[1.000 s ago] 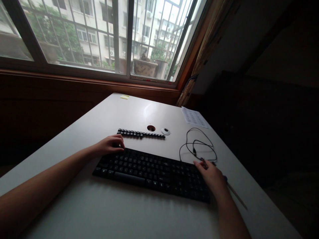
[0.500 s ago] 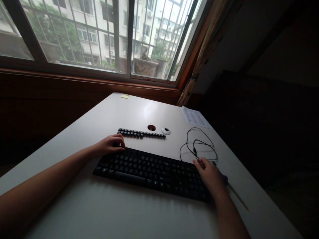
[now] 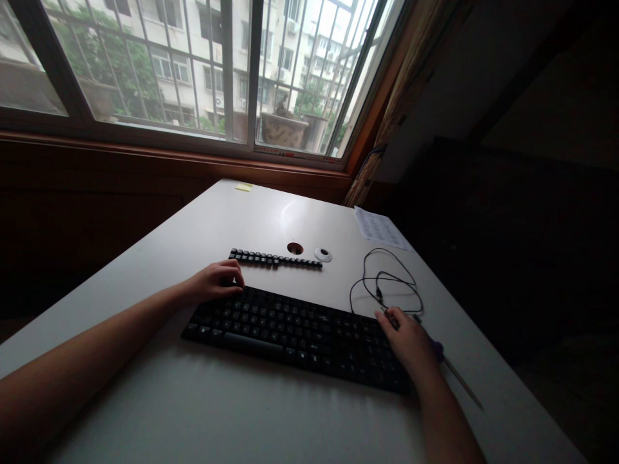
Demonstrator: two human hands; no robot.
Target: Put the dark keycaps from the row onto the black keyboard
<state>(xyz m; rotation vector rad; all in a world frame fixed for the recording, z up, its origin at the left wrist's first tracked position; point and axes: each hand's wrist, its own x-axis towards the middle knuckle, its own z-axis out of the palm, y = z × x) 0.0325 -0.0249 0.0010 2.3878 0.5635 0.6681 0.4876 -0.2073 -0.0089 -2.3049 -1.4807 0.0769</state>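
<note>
A black keyboard (image 3: 290, 338) lies at a slant on the white table. My left hand (image 3: 220, 280) is at its far left corner, fingers curled down and thumb along the edge; thumb and fingertips close on that corner. At the far right end, my right hand (image 3: 403, 338) rests over the keys with thumb and forefinger bent toward each other. Something small and dark shows between them, too dim to name. Just beyond the keyboard, loose black keycaps (image 3: 271, 259) stand in rows. A screwdriver (image 3: 459, 377) with a purple handle lies beside my right wrist, partly hidden.
A thin black cable (image 3: 394, 281) is coiled behind my right hand. Farther back are a round cable hole (image 3: 294, 248), its white ring cover (image 3: 323, 255), a printed sheet (image 3: 382, 229) and a yellow sticky note (image 3: 244, 187). A barred window (image 3: 193, 71) is past the table (image 3: 193, 406).
Nearly everything holds still. Both hands keep their places on the keyboard; the whole view has shifted only very slightly.
</note>
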